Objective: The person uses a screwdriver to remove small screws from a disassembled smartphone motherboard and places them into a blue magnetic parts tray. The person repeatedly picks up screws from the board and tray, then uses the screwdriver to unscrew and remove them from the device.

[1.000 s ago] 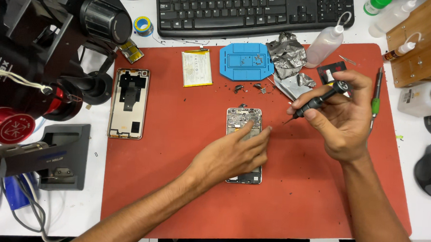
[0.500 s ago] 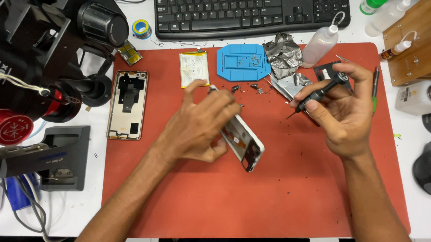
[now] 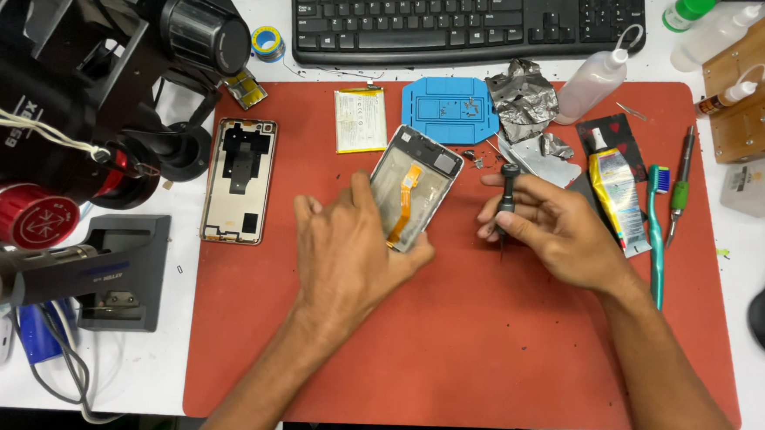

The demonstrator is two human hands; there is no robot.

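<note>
My left hand [image 3: 346, 248] grips an opened phone body [image 3: 414, 186] by its lower end and holds it tilted above the red mat [image 3: 444, 367]; an orange flex cable runs down its inside. Just right of it, my right hand [image 3: 556, 233] is closed around a dark screwdriver [image 3: 508, 187], which stands nearly upright with its top sticking out above my fingers. The two hands are a few centimetres apart near the mat's middle.
On the mat lie a phone back cover [image 3: 239, 179], a battery [image 3: 360, 120], a blue screw tray [image 3: 449, 109], crumpled foil [image 3: 518, 96], a glue tube [image 3: 615, 194] and a toothbrush [image 3: 657, 234]. A keyboard [image 3: 463, 18] sits behind, a microscope stand [image 3: 84, 77] at left.
My left hand lifted the phone off the mat, turned it over and raised it toward the mat's top. My right hand swung the screwdriver from slanting to nearly upright.
</note>
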